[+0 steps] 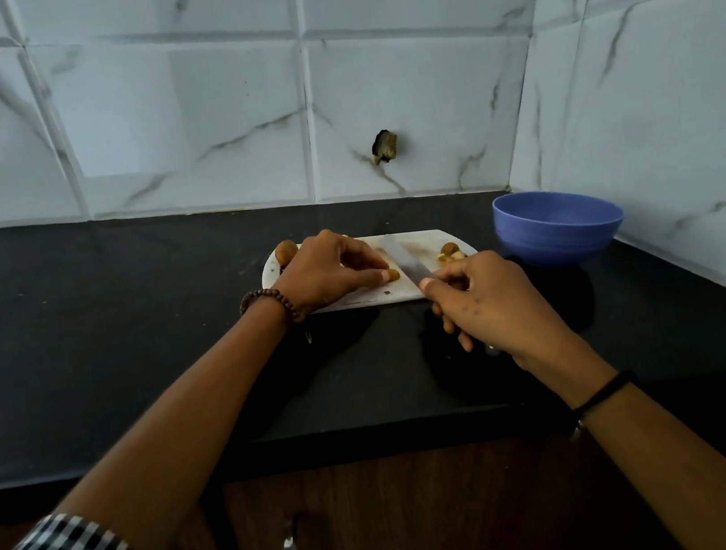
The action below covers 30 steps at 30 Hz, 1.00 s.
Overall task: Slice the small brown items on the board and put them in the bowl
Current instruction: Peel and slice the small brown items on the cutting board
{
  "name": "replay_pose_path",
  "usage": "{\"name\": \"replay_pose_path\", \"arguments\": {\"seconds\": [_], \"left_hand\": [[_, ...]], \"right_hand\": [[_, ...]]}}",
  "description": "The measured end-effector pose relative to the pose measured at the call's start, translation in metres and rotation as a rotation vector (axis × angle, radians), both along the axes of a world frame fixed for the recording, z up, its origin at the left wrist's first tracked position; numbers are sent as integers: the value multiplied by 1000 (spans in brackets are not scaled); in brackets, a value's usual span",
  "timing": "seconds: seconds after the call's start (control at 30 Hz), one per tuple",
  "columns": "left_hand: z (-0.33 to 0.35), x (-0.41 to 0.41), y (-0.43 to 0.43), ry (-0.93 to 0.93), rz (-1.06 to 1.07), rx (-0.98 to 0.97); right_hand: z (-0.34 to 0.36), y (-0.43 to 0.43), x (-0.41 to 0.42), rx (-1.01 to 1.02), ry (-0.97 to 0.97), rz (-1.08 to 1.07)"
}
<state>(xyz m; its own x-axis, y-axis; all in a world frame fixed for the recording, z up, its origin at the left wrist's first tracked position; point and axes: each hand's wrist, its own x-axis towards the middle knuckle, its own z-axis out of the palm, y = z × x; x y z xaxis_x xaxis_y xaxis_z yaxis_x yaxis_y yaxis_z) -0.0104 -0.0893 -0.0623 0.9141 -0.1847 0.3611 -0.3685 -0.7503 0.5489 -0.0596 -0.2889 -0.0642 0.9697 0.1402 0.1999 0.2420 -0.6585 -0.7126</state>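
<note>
The left hand (pixel 327 270) pinches one small brown item (pixel 393 275) at its fingertips and pins it to the board (pixel 417 240). The right hand (pixel 482 299) is clenched round the handle of a knife (pixel 406 263), whose pale blade lies aslant just beside that item. For a clean slice, the fingertips should curl back from the edge, and the blade should draw through rather than press, since a round piece will likely roll. The board is white, flat, stained and round-cornered. Cut pieces (pixel 449 253) with pale insides lie at its right end and a whole one (pixel 287 251) at its left. The blue ribbed bowl (pixel 554 241) stands just right of it on the matte black counter (pixel 125 334).
</note>
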Motion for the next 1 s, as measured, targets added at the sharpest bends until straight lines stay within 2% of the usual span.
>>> {"name": "replay_pose_path", "arguments": {"seconds": [0.63,1.0], "left_hand": [[-2,-3,-8,-40,88,18],[-3,-2,-8,-66,105,27]], "right_hand": [[9,5,0,-123,-62,25],[12,23,4,-391,-124,-12]]}}
